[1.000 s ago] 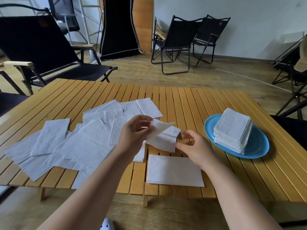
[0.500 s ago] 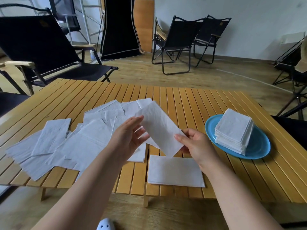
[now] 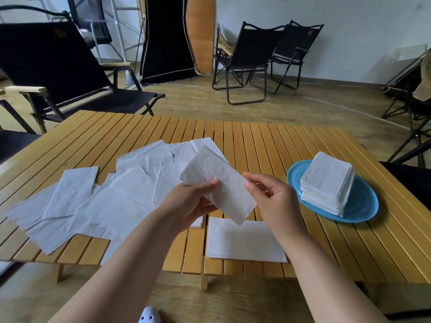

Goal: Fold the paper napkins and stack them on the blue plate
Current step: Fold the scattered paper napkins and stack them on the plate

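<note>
Above the table's front middle I hold one white paper napkin (image 3: pixel 221 183), a long folded strip tilted from upper left to lower right. My left hand (image 3: pixel 189 201) grips its left edge, thumb on top. My right hand (image 3: pixel 272 199) pinches its right edge. A blue plate (image 3: pixel 359 206) sits at the right with a tall stack of folded napkins (image 3: pixel 326 185) on it. Several unfolded napkins (image 3: pixel 81 199) lie spread over the table's left half. Another napkin folded in half (image 3: pixel 245 241) lies flat near the front edge, under my hands.
The slatted wooden table (image 3: pixel 279 145) has bare slats at the back and between the napkins and the plate. Black folding chairs (image 3: pixel 247 54) stand on the wooden floor behind, with one close at the left (image 3: pixel 58 66) and more at the right.
The held napkin went from crumpled and half open to a flat stretched strip. Both hands rose a little and moved apart along it.
</note>
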The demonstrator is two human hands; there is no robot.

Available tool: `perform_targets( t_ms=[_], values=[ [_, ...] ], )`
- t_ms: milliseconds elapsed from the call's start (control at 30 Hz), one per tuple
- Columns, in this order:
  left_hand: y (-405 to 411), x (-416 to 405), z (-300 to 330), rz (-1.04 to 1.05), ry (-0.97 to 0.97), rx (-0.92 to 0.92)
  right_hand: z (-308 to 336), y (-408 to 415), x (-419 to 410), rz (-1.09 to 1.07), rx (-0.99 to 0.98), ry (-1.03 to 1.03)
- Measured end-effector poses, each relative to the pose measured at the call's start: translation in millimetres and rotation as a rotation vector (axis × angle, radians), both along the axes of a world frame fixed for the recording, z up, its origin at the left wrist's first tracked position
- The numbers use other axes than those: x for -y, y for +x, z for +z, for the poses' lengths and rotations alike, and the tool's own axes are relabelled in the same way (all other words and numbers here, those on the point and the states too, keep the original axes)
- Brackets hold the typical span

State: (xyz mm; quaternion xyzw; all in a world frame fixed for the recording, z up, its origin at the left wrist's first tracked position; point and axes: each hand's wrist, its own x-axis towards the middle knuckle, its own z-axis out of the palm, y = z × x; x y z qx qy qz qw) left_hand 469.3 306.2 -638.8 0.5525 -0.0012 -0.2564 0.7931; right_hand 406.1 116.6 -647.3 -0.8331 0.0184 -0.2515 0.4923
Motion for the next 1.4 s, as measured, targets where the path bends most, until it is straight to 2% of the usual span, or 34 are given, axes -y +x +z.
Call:
perform_targets(
  t_ms=[267,633,1033,1400],
  values=[
    [0.8,1.2,-1.4,-0.002,0.016,0.022,0.3,-0.2,-0.7,0.032,0.036,-0.034],
    [1.5,1.3,-2.4,0.01,0.032,0.01,-0.1,-0.4,-3.3,0.008,-0.003,-0.016],
    [1.2,2.3,-1.8,0.005,0.034,-0.011,-3.2,2.7,-3.5,0.018,-0.033,-0.101],
    [0.9,0.9,-0.3,-0.029,-0.056,-0.03,2.4,3.8,2.0,0.06,-0.18,0.166]
  ],
)
